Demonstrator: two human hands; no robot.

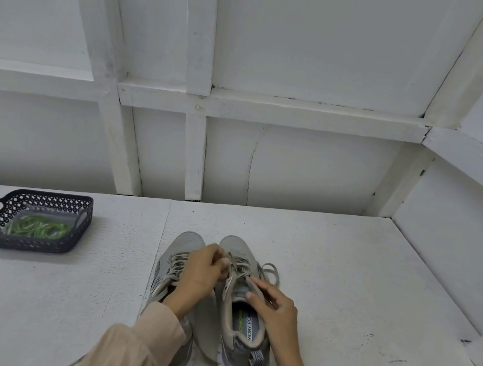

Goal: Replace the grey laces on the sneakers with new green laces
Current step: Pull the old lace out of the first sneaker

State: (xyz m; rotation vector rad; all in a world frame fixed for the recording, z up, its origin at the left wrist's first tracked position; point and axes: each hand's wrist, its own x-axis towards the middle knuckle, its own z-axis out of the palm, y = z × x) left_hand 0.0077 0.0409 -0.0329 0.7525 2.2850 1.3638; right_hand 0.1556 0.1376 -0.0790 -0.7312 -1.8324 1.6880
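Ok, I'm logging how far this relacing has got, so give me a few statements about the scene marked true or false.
1. The green laces lie inside the dark basket. True.
2. The basket stands to the right of the sneakers. False: it stands to their left, apart from them.
3. Both hands work on the right sneaker. True: the left hand pinches its grey lace, and the right hand has a grip on its upper by the tongue.
4. The left sneaker is threaded with green laces. False: its laces are grey.
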